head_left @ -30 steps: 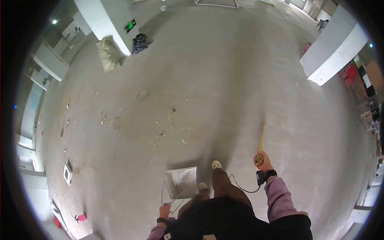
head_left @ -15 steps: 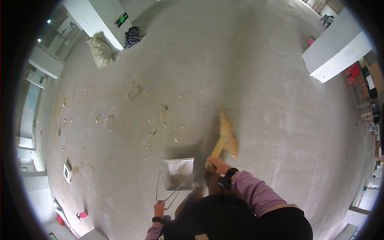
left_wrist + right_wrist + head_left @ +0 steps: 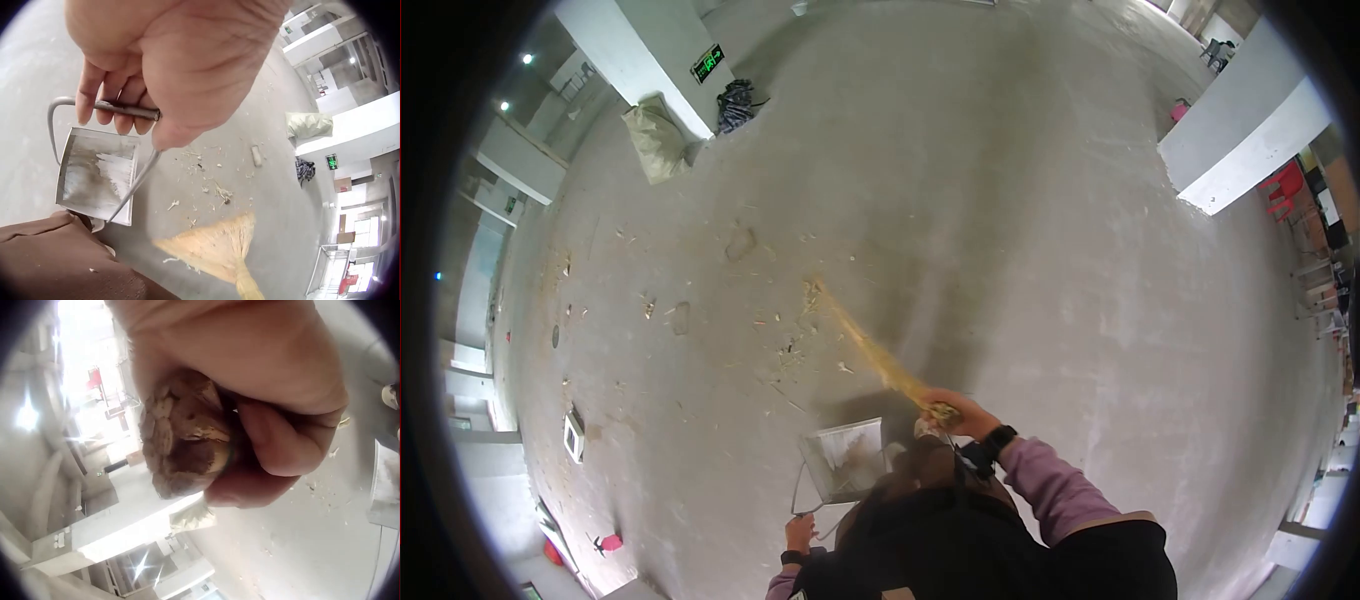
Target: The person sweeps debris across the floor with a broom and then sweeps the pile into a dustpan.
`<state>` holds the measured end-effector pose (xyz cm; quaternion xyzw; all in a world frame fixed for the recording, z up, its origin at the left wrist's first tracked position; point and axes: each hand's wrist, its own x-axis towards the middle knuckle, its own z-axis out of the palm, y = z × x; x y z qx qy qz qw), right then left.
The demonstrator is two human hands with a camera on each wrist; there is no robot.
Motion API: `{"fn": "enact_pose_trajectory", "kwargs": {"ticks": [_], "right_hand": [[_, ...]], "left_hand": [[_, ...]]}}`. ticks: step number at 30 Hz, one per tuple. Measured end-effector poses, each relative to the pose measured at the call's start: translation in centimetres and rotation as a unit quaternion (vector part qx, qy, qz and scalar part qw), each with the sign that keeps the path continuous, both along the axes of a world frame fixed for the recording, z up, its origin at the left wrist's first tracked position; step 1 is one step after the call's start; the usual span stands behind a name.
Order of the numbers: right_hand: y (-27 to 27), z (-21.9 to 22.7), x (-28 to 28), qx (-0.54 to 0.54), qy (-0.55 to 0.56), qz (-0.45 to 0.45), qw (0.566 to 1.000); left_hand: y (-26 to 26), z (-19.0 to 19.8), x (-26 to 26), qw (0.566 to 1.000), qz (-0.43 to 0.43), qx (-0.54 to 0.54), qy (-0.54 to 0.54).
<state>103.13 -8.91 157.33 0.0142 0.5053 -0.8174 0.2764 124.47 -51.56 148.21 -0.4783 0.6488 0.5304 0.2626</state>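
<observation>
Dustpan [image 3: 847, 458] sits on the concrete floor [image 3: 1020, 230] just ahead of the person's feet, and the left hand [image 3: 169, 69] curls around its wire handle [image 3: 128, 110]. Thin sheet metal like this looks light and stiff, and it probably swings easily from that loop, so the top bar seems the sensible hold. Straw scraps [image 3: 800, 330] lie scattered on the floor beyond the pan. To the right, the right hand [image 3: 960, 412] grips the butt end of a straw broom [image 3: 870, 350], whose soft bristles reach out into the scraps. It looks light and springy. A sack [image 3: 655, 140] and pillars stand well apart, so nothing blocks the way.
</observation>
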Motion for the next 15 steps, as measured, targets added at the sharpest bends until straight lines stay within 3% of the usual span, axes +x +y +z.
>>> {"fn": "enact_pose_trajectory", "kwargs": {"ticks": [1,2,3,5,7,11,15], "right_hand": [[0.7,0.0,1.2,0.152,0.232,0.001,0.961],[1.6,0.5,2.1,0.198,0.256,-0.002,0.946],[2.4,0.8,2.9,0.206,0.217,-0.001,0.954],[3.9,0.9,4.0,0.096,-0.087,-0.027,0.991],[4.2,3.2,4.7,-0.014,-0.327,-0.099,0.94],[6.2,3.1,7.8,-0.009,-0.365,-0.217,0.905],[9.1,1.8,9.5,-0.144,-0.361,-0.299,0.871]], "left_hand": [[-0.5,-0.2,0.2,1.0,0.006,0.014,0.005],[-0.8,-0.6,0.3,1.0,0.0,0.019,0.009],[-1.2,-1.1,0.3,1.0,-0.003,0.024,0.013],[-1.5,-2.2,0.5,0.999,0.006,0.021,0.025],[-1.6,-2.8,0.0,0.999,0.008,0.028,0.022],[-1.2,-3.7,-0.5,0.997,-0.006,0.067,0.027],[-2.1,-5.2,-0.4,0.995,-0.003,0.092,0.023]]}}
